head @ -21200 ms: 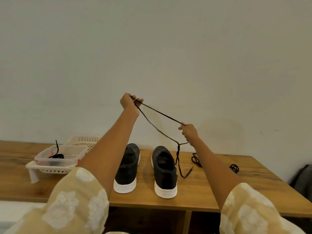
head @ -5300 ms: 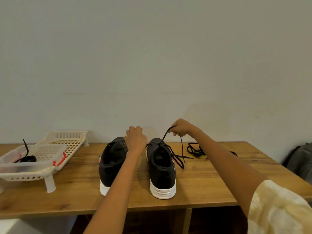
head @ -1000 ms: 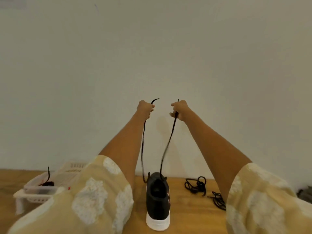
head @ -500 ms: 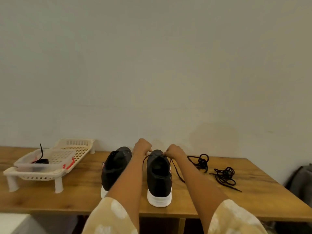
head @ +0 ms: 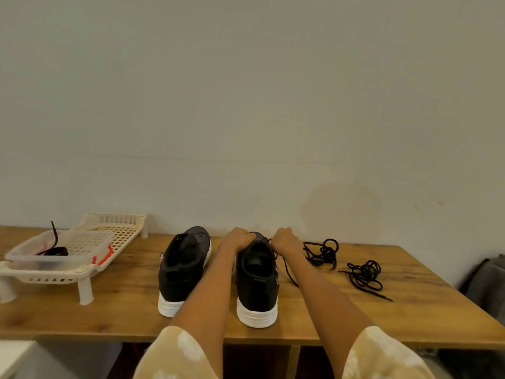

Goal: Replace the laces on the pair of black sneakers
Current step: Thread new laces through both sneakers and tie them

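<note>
A thin black lace (head: pixel 287 265), soft and limp, trails off the right side of the right sneaker (head: pixel 257 280), which stands heel toward the camera near the table's (head: pixel 123 310) front edge, just beside its partner, the left sneaker (head: pixel 183 266). Cord this light probably slides easily through the fingers and is best pinched near its stiff tip, where it can be steered into an eyelet; the shoe itself looks firm enough at its white sole to stay put under a pull. Both arms reach straight forward over the shoe. The left hand (head: pixel 237 237) is curled at the left of the tongue, the right hand (head: pixel 284 239) curled at the right, knuckles up, each grip seemingly closed on a run of lace, though the fingertips are hidden behind the knuckles. Two loose tangles of black cord (head: pixel 322 251) lie well to the right on the table. At far left a clear tub (head: pixel 68 250), with a dark coil inside, sits on a cream rack (head: pixel 117 228).
</note>
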